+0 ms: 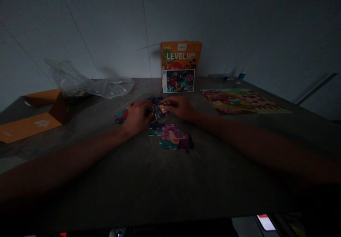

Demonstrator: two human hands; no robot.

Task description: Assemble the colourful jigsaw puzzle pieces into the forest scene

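Note:
My left hand (137,115) is bent over a small cluster of jigsaw puzzle pieces (160,112), its thumb and fingers closed at the cluster's left edge. From the other side my right hand (182,107) pinches at the upper right of the same dark blue pieces, which show a light-haired figure. Another piece with red and teal (122,116) sticks out from beneath my left hand, mostly covered. Nearer to me lies a joined puzzle section (173,137) with a purple creature on it, apart from both hands.
An orange puzzle box (181,54) stands against the wall with a picture card (179,81) leaning on it. A finished farm puzzle (245,102) lies at right, a blue-labelled small bottle (241,77) behind it. At left are clear plastic bags (112,87) and an open orange box part (32,125).

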